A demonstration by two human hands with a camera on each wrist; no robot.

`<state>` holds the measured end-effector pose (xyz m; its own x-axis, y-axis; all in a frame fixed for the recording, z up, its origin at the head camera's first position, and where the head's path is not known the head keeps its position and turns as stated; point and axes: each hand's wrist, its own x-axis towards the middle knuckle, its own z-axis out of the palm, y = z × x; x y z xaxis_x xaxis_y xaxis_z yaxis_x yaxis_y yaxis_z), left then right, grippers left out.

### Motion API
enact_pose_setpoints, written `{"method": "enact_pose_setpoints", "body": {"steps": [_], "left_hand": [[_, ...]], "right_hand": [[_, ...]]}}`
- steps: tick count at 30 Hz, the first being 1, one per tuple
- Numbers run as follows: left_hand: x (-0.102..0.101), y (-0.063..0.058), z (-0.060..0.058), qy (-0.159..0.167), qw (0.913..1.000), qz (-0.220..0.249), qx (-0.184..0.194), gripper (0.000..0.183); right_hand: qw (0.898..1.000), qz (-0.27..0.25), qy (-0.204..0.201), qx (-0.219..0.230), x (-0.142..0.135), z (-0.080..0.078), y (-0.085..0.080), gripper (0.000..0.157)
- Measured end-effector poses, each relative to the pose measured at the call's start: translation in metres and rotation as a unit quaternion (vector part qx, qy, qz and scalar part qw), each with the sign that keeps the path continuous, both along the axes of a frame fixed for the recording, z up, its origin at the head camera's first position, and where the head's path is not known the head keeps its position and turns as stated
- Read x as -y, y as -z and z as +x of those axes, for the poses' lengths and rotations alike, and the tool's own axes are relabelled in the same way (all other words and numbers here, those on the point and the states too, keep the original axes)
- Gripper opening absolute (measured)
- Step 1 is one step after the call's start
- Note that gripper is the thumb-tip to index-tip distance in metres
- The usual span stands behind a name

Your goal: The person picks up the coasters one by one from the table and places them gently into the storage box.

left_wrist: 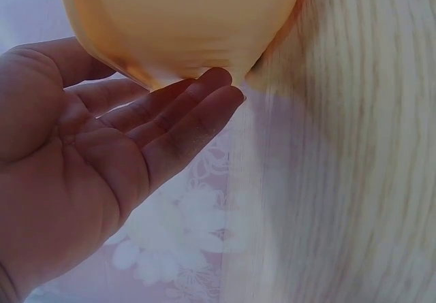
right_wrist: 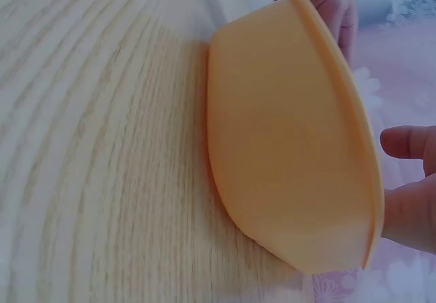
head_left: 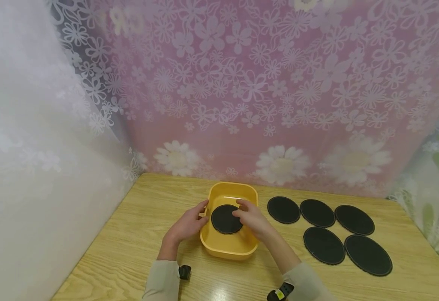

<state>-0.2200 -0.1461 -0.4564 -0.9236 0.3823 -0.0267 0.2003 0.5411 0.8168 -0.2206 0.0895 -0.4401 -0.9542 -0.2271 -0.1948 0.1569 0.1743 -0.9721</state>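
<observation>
On the wooden table stands a yellow plastic basin (head_left: 229,253), with a round black coaster (head_left: 224,220) lying inside it. My left hand (head_left: 186,223) grips the basin's left rim, its thumb over the edge and its fingers along the outer wall. From the left wrist view, those fingers of the left hand (left_wrist: 102,139) lie against the basin's side (left_wrist: 184,24). Reaching over the right rim, my right hand (head_left: 255,219) has its thumb and forefinger spread apart, the thumb overlapping the coaster's right edge. In the right wrist view the right hand's fingertips (right_wrist: 402,141) show above the rim.
Several more black coasters (head_left: 283,210) lie flat in two rows to the right of the basin, close together. A floral curtain (head_left: 242,104) hangs behind the table (head_left: 136,251), and a pale cloth (head_left: 35,167) hangs along the left.
</observation>
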Motion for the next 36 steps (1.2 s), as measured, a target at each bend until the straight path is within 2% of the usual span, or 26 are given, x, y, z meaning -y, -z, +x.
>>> {"method": "enact_pose_setpoints", "body": {"steps": [5, 12, 16, 20, 23, 29, 33, 36], "left_hand": [[0.0, 0.0, -0.001, 0.002, 1.0, -0.001, 0.0, 0.058], [0.001, -0.001, 0.0, 0.005, 0.9999, 0.006, 0.013, 0.06], [0.001, 0.0, 0.0, 0.006, 0.9998, 0.008, 0.015, 0.061], [0.001, 0.001, 0.001, 0.005, 0.9998, 0.006, 0.019, 0.061], [0.001, 0.002, 0.002, 0.002, 0.9997, 0.005, 0.023, 0.062], [-0.001, 0.003, 0.002, -0.003, 0.9998, 0.004, 0.019, 0.062], [0.0, 0.004, 0.001, 0.004, 0.9999, -0.006, 0.012, 0.062], [0.001, 0.002, 0.0, 0.006, 0.9999, -0.011, 0.007, 0.062]], "right_hand": [[0.997, -0.075, 0.006, 0.009, -0.013, 0.005, -0.005, 0.057], [0.991, -0.132, 0.019, 0.0, -0.044, 0.014, -0.009, 0.055], [0.987, -0.156, 0.039, -0.002, -0.068, 0.022, -0.007, 0.054], [0.986, -0.152, 0.071, 0.0, -0.097, 0.03, -0.003, 0.055], [0.989, -0.123, 0.088, 0.001, -0.119, 0.034, 0.001, 0.059], [0.994, 0.001, 0.105, -0.029, -0.159, 0.041, 0.008, 0.061], [0.99, 0.09, 0.105, -0.024, -0.179, 0.044, 0.01, 0.06], [0.983, 0.154, 0.097, -0.022, -0.189, 0.044, 0.008, 0.059]]}}
